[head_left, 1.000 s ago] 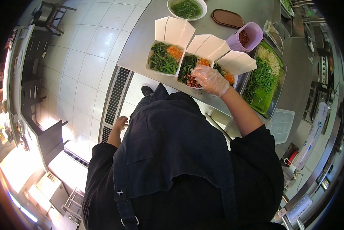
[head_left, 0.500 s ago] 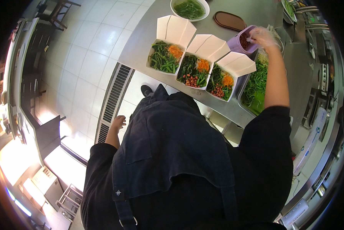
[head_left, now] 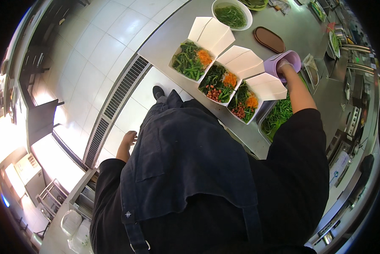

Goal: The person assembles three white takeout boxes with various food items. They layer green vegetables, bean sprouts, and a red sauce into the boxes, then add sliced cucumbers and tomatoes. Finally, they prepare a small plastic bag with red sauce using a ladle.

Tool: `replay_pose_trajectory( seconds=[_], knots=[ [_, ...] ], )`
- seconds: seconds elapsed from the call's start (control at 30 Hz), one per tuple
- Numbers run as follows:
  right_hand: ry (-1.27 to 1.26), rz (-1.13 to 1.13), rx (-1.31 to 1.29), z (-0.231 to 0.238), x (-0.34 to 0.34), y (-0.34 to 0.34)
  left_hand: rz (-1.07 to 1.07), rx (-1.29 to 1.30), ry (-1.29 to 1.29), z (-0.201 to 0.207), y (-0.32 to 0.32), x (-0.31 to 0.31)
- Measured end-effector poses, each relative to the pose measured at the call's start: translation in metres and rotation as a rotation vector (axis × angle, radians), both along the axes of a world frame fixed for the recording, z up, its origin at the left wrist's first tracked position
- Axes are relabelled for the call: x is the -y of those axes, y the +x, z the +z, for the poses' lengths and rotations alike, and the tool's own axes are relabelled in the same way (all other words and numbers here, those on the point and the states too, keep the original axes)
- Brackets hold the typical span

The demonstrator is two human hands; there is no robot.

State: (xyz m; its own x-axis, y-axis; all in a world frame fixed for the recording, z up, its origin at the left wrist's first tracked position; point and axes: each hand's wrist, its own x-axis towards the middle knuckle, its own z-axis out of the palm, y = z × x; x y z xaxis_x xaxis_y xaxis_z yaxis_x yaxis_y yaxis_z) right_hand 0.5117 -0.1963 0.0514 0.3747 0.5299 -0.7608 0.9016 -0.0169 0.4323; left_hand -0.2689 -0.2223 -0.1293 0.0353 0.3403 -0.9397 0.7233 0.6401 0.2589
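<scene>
My right hand [head_left: 285, 67], in a thin clear glove, reaches wrist-deep into a purple tub [head_left: 269, 67]; its fingers are hidden inside. Three white paper boxes with raised flaps line the counter's near edge. The left box [head_left: 189, 61] holds leafy greens, cut green beans and shredded carrot. In the middle box [head_left: 218, 84] and the right box [head_left: 243, 103], reddish-brown peanuts lie beside the greens and carrot. Away from the counter, my bare left hand [head_left: 130, 138] hangs low at my side, empty, with fingers loosely bent and apart.
A metal tray of chopped green beans [head_left: 278, 115] stands right of the boxes. Behind them are a brown oval lid [head_left: 269, 40] and a white bowl of greens in liquid [head_left: 231, 17]. A floor drain grate [head_left: 119, 99] runs left of the counter.
My right hand has gone from the tub's mouth down inside it, hiding the fingers. The view has shifted a little, and my left hand still hangs at my side.
</scene>
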Motion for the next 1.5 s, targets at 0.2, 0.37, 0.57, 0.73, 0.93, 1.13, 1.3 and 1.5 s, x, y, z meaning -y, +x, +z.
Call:
replay_pose_trajectory(
  seconds=[0.2, 0.37, 0.57, 0.73, 0.93, 1.13, 1.3, 1.5],
  knots=[
    [0.029, -0.071, 0.040, 0.021, 0.001, 0.012, 0.183, 0.001, -0.107, -0.052, -0.029, 0.027],
    [0.454, -0.216, 0.007, 0.032, 0.008, 0.023, -0.096, 0.054, 0.031, -0.050, -0.031, -0.020],
    [0.738, -0.290, -0.302, 0.073, 0.030, 0.052, -0.006, 0.037, 0.099, -0.018, 0.014, -0.090],
    [1.036, -0.970, -0.873, 0.204, -0.012, -0.125, -0.055, 0.118, 0.104, -0.023, 0.020, -0.112],
    [0.875, -0.222, -0.950, 0.093, -0.064, -0.258, -0.080, 0.054, 0.005, -0.033, 0.009, -0.118],
    [0.739, 0.111, -0.935, 0.024, -0.081, -0.307, -0.079, 0.046, 0.007, -0.031, -0.009, -0.120],
    [0.775, 0.202, -0.925, 0.030, -0.077, -0.315, -0.060, -0.007, -0.029, -0.033, -0.022, -0.112],
    [0.836, 0.181, -1.029, 0.035, -0.076, -0.309, -0.024, 0.008, -0.060, -0.032, -0.024, -0.108]
  ],
)
